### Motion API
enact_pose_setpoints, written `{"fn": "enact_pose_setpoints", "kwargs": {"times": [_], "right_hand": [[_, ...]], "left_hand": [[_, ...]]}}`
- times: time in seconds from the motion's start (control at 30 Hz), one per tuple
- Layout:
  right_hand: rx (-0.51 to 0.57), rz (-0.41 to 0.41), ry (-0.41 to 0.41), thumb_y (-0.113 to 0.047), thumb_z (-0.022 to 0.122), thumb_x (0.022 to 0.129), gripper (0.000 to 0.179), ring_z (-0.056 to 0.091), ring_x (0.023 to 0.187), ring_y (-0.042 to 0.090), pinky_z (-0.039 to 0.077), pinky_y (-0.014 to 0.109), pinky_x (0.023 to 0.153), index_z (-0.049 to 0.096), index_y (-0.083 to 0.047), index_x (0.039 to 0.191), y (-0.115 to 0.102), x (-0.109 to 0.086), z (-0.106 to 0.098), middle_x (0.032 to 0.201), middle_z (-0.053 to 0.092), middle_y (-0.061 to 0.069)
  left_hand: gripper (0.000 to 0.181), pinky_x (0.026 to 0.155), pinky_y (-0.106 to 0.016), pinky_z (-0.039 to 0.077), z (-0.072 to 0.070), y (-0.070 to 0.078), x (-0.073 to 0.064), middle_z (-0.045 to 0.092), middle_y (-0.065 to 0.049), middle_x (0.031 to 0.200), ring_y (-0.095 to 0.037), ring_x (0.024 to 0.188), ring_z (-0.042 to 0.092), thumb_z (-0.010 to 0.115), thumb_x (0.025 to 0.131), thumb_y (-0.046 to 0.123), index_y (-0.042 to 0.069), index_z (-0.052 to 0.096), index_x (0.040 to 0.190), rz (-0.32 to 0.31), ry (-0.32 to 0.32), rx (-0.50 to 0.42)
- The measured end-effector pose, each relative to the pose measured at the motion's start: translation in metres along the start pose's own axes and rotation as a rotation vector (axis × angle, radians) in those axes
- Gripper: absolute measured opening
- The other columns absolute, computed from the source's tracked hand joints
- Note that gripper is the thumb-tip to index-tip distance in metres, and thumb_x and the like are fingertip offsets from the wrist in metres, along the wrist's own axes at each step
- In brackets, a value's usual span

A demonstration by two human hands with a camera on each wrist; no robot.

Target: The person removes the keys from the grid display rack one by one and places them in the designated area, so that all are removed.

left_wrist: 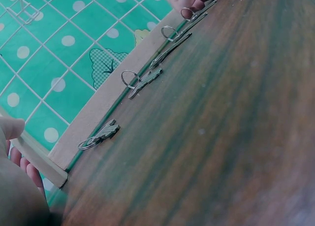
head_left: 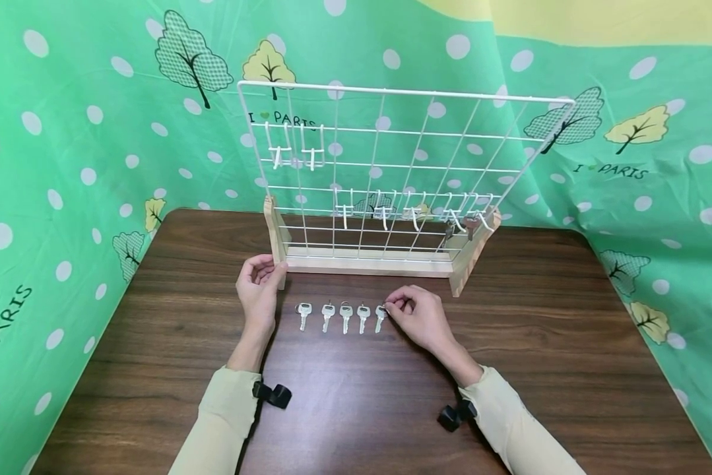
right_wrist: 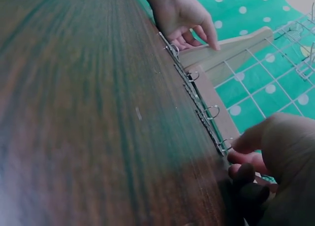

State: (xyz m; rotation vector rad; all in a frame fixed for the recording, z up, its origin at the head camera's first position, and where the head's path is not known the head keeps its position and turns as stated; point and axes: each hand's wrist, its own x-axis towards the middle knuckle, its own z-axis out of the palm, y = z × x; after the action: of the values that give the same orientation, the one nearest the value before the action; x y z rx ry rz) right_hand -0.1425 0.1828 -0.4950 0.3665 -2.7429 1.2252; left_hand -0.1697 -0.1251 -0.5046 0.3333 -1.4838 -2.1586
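Note:
Several silver keys with split rings lie in a row on the table in the head view. At the row's right end, my right hand (head_left: pixel 418 315) pinches the ring of the rightmost key (head_left: pixel 380 319) between thumb and fingertip; that key still lies on the tabletop. My left hand (head_left: pixel 259 290) grips the left wooden foot (head_left: pixel 276 231) of a white wire grid rack (head_left: pixel 403 91), thumb on one side and fingers on the other. In the left wrist view, the leftmost key (left_wrist: pixel 106 131) lies nearest that hand, apart from it.
White hooks (head_left: pixel 312 158) hang at the grid's upper left, and more hooks (head_left: pixel 384 218) line a lower bar. Keys (head_left: pixel 471 226) hang at its right end. The right wooden foot (head_left: pixel 474 254) stands on the brown table (head_left: pixel 356 409). A green patterned cloth (head_left: pixel 94 165) hangs behind.

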Motion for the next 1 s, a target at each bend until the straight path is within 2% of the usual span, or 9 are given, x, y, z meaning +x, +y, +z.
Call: {"fn": "enact_pose_setpoints", "kwargs": {"times": [0.2, 0.4, 0.53, 1.0], "right_hand": [[0.033, 0.057, -0.052, -0.018, 0.100, 0.080, 0.025, 0.059, 0.067, 0.010, 0.048, 0.020, 0.060, 0.080, -0.012, 0.094, -0.0028, -0.0023, -0.0033, 0.086, 0.067, 0.001], [0.012, 0.061, -0.073, -0.022, 0.106, 0.074, 0.032, 0.059, 0.068, 0.009, 0.048, 0.020, 0.061, 0.081, -0.014, 0.093, -0.0019, -0.0028, -0.0033, 0.086, 0.067, 0.000], [0.018, 0.064, -0.085, -0.020, 0.106, 0.074, 0.032, 0.057, 0.063, 0.007, 0.047, 0.021, 0.057, 0.081, -0.014, 0.093, -0.0024, -0.0023, -0.0034, 0.086, 0.067, 0.000], [0.070, 0.092, -0.145, -0.016, 0.104, 0.075, 0.029, 0.055, 0.059, 0.007, 0.045, 0.021, 0.055, 0.084, -0.013, 0.095, -0.0008, 0.0002, -0.0072, 0.082, 0.070, -0.002]], "left_hand": [[0.026, 0.080, -0.018, 0.056, 0.0014, 0.0008, -0.0010, 0.070, 0.001, 0.096, -0.010, 0.088, 0.067, 0.078, 0.086, -0.017, 0.001, 0.071, 0.103, 0.000, -0.005, -0.009], [0.026, 0.080, -0.018, 0.056, 0.0003, 0.0006, -0.0013, 0.069, 0.000, 0.096, -0.010, 0.088, 0.067, 0.079, 0.086, -0.017, 0.001, 0.071, 0.104, 0.000, -0.006, -0.008], [0.026, 0.080, -0.017, 0.056, -0.0005, 0.0007, -0.0009, 0.069, 0.000, 0.096, -0.010, 0.088, 0.067, 0.078, 0.086, -0.017, 0.000, 0.071, 0.104, -0.003, -0.003, -0.005], [0.025, 0.081, -0.018, 0.056, 0.0004, 0.0018, -0.0019, 0.068, -0.001, 0.097, -0.010, 0.089, 0.067, 0.078, 0.087, -0.017, 0.000, 0.070, 0.104, -0.010, -0.004, -0.004]]}}
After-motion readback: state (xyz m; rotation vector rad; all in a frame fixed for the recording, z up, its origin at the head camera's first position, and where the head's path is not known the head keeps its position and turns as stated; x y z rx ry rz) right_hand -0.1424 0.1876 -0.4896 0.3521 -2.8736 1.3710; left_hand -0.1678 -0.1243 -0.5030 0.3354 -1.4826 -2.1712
